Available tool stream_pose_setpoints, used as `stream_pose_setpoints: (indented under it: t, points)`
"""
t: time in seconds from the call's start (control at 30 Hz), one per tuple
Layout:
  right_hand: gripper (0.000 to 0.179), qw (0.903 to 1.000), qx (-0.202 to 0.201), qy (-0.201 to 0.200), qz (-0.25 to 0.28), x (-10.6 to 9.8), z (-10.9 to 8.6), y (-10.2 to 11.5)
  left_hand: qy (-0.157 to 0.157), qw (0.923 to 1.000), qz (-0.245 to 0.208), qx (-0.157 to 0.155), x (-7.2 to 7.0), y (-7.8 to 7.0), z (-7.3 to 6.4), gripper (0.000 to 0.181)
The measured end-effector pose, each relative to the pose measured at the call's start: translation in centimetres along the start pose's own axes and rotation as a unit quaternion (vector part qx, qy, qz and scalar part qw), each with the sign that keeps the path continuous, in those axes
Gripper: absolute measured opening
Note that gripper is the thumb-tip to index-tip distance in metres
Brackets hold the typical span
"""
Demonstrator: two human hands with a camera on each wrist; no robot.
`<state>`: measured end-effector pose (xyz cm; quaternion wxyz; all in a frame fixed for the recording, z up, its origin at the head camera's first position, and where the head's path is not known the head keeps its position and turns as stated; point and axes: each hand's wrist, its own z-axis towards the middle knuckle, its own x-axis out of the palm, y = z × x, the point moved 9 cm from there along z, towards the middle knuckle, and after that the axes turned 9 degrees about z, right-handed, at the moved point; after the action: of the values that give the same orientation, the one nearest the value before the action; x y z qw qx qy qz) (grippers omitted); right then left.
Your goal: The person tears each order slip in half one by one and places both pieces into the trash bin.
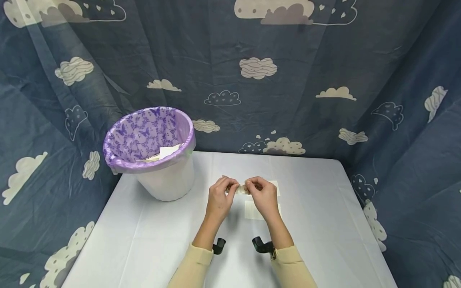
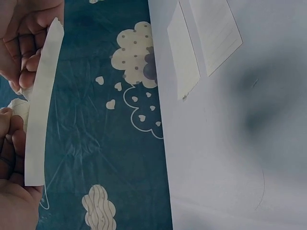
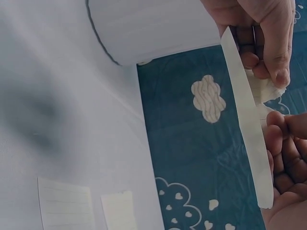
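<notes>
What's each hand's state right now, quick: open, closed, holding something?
Left hand: closed, pinching a piece of paper.
Right hand: closed, pinching the same piece of paper.

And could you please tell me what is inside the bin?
Inside the bin, within its purple liner, are pale paper pieces, one whiter than the rest. The near rim and the top pieces cover whatever lies lower, so the bottom cannot be seen.
</notes>
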<state>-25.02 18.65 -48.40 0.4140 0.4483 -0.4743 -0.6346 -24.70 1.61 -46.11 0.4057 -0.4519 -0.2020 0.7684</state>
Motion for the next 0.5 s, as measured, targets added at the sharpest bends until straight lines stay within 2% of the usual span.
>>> stream_pose_setpoints:
  t: [0.2, 0.5]
  points:
    - [0.012, 0.9999, 0.008, -0.008, 0.011, -0.1, 0.1, -0.2, -0.003, 1.0, -0.002, 0.0, 0.0, 0.1, 0.0, 0.005]
    - [0.013, 0.9981, 0.044, -0.028, 0.031, -0.3, 0.0, -1.2, -0.003, 1.0, -0.001, -0.003, 0.2, 0.2, -0.3, 0.004]
